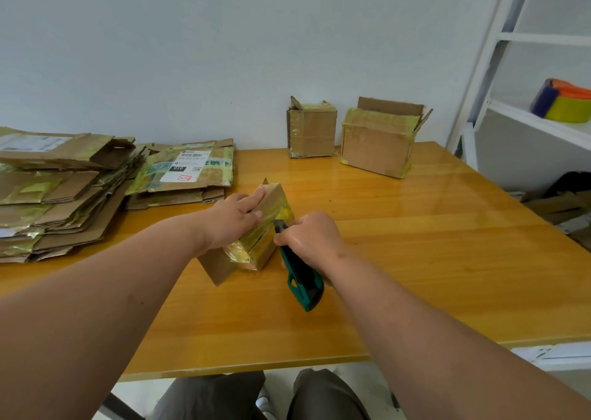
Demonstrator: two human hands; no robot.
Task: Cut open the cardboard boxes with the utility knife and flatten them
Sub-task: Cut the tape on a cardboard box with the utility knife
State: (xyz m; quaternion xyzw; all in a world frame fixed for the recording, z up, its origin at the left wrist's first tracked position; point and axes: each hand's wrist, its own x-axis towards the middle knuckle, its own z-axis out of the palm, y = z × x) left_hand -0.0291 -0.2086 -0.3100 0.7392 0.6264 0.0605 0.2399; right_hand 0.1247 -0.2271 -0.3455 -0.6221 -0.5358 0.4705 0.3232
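Left hand (238,219) lay flat, fingers straight, pinning small box (256,231); right hand (308,239) gripped utility knife (300,279) at tape seam. Best: shallow cut, away from fingers.

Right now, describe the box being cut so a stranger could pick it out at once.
Start at the yellow wooden table. Flattened cardboard is stacked at its left, and two boxes stand at the back by the wall. The small taped box is the one near the middle, alone under the hands: the left hand presses on it and the right hand holds a green utility knife against it.
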